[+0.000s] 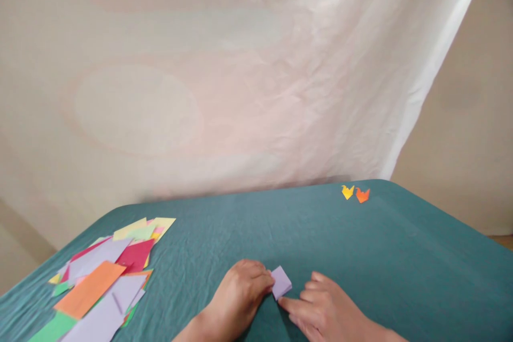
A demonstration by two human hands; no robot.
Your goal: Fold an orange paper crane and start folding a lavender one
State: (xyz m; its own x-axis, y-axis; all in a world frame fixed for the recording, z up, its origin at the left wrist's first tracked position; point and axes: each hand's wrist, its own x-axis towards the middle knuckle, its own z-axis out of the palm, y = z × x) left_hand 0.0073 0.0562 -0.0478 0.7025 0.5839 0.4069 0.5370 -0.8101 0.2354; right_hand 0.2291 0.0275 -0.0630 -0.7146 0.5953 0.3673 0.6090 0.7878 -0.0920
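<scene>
A small folded piece of lilac paper (281, 282) rests on the green tablecloth between my two hands. My left hand (242, 296) is closed on its left edge, with the thumb side hidden beneath the fingers. At the lower corner, the forefinger of my right hand (323, 307) presses against the paper while the other fingers are curled in. I cannot see clearly whether the right thumb is under the fold.
Loose sheets of coloured paper (91, 287) lie in a spread pile on the left. Toward the far right edge of the table (224, 230) are a yellow folded paper figure (348, 193) and an orange one (363, 195). A pale cloth (240, 91) hangs behind.
</scene>
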